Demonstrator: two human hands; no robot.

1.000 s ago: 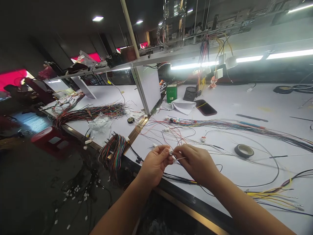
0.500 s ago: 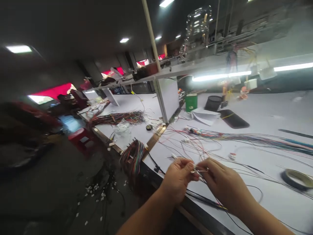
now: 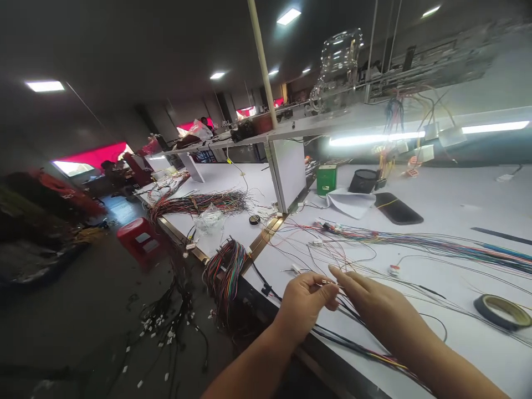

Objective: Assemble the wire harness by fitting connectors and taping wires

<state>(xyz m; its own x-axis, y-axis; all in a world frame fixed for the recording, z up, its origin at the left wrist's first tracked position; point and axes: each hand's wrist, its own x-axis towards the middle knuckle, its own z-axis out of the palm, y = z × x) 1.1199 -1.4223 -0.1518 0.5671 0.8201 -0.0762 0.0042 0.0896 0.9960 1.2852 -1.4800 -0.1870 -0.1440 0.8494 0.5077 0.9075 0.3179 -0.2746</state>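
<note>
My left hand (image 3: 305, 303) is above the front edge of the white table, its thumb and fingers pinched on a thin wire (image 3: 325, 282). The wire's tip is too small to make out. Close beside it, my right hand (image 3: 372, 299) has its fingers stretched out straight, the tips near the left hand's fingertips; its thumb is hidden. Thin loose wires (image 3: 344, 256) run behind both hands across the table. Below the right hand lies a dark cable bundle (image 3: 353, 348) along the table edge. A small white connector (image 3: 296, 269) rests just behind the left hand.
A tape roll (image 3: 502, 311) lies at right. A long wire harness (image 3: 415, 238) crosses the table. Farther back are a green box (image 3: 326, 180), a black cup (image 3: 363, 181) and folded paper (image 3: 351, 204). A coiled harness (image 3: 228, 266) hangs over the edge; a red stool (image 3: 137, 238) stands left.
My right hand's fingers have straightened from a pinch at the left fingertips. My left hand keeps its pinch in nearly the same place. The view has shifted slightly.
</note>
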